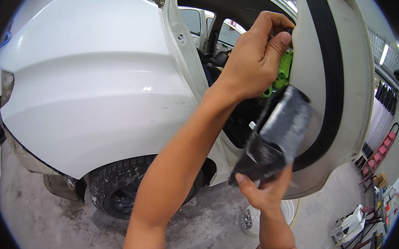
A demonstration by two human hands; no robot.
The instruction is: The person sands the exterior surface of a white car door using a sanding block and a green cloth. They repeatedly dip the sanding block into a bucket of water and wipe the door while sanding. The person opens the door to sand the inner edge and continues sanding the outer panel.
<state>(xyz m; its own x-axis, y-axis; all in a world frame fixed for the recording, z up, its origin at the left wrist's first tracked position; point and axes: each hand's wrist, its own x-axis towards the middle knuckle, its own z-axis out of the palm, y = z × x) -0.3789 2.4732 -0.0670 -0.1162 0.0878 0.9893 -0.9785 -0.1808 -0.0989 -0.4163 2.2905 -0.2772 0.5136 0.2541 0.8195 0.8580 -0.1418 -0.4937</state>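
My left hand (257,58) is raised to the edge of the open car door (314,75), its fingers curled around that edge and the thumb bent in. Just under it hangs a fuzzy green cloth (283,72), partly hidden by the hand; whether the fingers touch it, I cannot tell. Lower down, my right hand (266,189) grips a folded sheet of black sandpaper (285,123) by its lower end. The sheet's broad grey face shines as if wet and is blurred by motion. It is beside the door's inner side.
A white car body (100,99) fills the left, with a dirty tyre (116,186) below. Under my right hand stands a white bucket (289,211) with a yellow hose or cord near it. Racks with parts (354,224) and a pink-red rack (379,153) stand far right.
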